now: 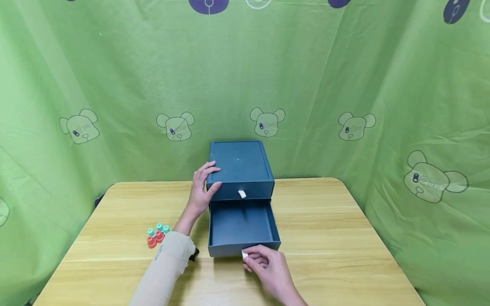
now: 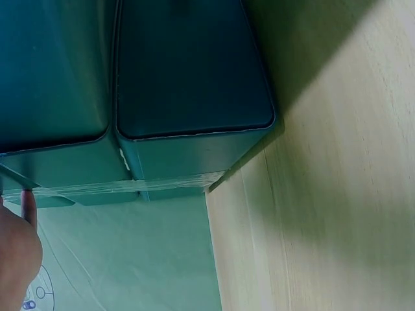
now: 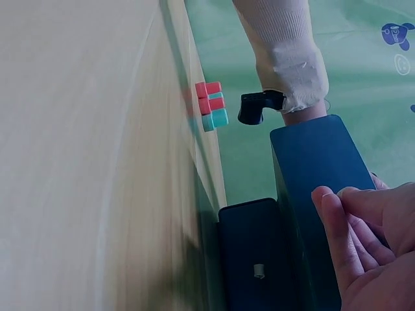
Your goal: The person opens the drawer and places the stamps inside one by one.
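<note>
A dark blue drawer cabinet [image 1: 239, 159] stands at the middle of the table's back half. My left hand [image 1: 200, 187] rests on its upper left corner, fingers on the top and thumb at the front edge. Below the top drawer, with its white pull tab [image 1: 242, 194], an open drawer [image 1: 245, 223] juts out towards me with nothing in it. My right hand [image 1: 268, 265] pinches this drawer's white tab [image 1: 245, 254] between thumb and fingers. In the right wrist view, another drawer front [image 3: 249, 240] with a white tab lies lower, close to the table.
Several small red and turquoise cup-like pieces [image 1: 157, 236] stand on the table left of the cabinet, beside my left forearm. A black device [image 1: 194, 255] hangs at the left wrist. Behind the wooden table [image 1: 325, 238] hangs a green curtain [image 1: 306, 85] with bear-head drawings.
</note>
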Demonstrator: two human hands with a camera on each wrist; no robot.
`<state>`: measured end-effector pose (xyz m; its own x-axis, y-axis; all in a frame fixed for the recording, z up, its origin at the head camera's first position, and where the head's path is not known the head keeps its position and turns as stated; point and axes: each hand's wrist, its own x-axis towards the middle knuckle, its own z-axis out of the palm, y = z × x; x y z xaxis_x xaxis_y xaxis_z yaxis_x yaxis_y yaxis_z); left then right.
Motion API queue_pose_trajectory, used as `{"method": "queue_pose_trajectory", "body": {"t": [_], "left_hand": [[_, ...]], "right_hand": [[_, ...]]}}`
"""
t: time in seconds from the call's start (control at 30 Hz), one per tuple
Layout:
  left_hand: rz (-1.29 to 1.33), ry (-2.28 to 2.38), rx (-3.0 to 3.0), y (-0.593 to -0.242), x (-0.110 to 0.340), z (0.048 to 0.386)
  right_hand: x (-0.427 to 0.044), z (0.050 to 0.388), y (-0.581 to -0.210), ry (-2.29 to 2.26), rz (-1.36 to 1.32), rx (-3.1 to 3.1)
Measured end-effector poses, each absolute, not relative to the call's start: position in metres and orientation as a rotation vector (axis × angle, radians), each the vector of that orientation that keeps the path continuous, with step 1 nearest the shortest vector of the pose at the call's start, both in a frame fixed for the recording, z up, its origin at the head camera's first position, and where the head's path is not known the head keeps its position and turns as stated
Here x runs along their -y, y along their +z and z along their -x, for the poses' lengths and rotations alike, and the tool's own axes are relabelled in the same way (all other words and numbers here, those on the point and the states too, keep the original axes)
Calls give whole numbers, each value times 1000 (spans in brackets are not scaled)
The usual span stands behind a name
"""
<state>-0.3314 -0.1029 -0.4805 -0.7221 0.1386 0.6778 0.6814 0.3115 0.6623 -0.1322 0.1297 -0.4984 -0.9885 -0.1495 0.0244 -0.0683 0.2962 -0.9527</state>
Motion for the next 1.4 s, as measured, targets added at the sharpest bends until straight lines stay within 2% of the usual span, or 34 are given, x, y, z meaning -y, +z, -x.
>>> {"method": "queue_pose_trajectory", "body": {"t": [1.4], "left_hand": [[730,-1444,2061,-481,102,331]], "right_hand": [[-135,120,-502,-1864,151,-2368]]}}
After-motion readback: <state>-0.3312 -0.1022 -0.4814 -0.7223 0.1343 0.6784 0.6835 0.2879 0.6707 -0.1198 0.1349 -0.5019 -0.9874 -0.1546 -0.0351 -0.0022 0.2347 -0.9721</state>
